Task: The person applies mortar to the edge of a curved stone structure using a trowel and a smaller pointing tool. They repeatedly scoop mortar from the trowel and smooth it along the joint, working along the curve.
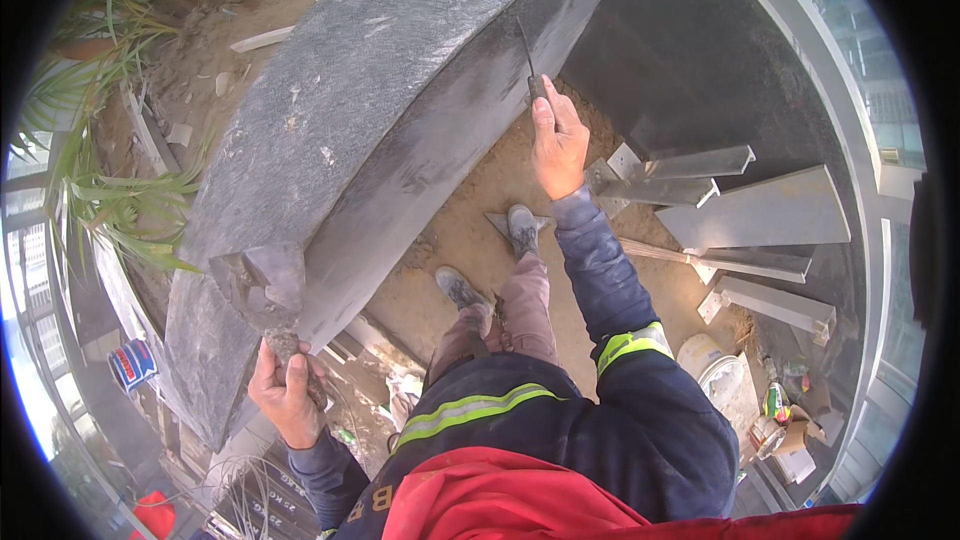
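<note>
My left hand (288,398) grips the mortar-caked handle of a broad trowel (262,285), whose blade lies over the near end of a grey stone slab. My right hand (560,145) is closed round the short dark handle of a thin-bladed tool (527,48), stretched out to the front. Its narrow blade appears against the upright face of the slab (400,50); whether the tip touches is hard to tell. This long curved slab has a rough top with pale smears, and below its edge runs a smoother wall face (430,150).
Metal brackets and bars (690,180) lean at the right by a dark wall (740,60). A white bucket (725,380) stands near my right elbow, with a cardboard box (800,430) beyond. Leafy plants (120,190) and a blue-red can (132,365) are at the left.
</note>
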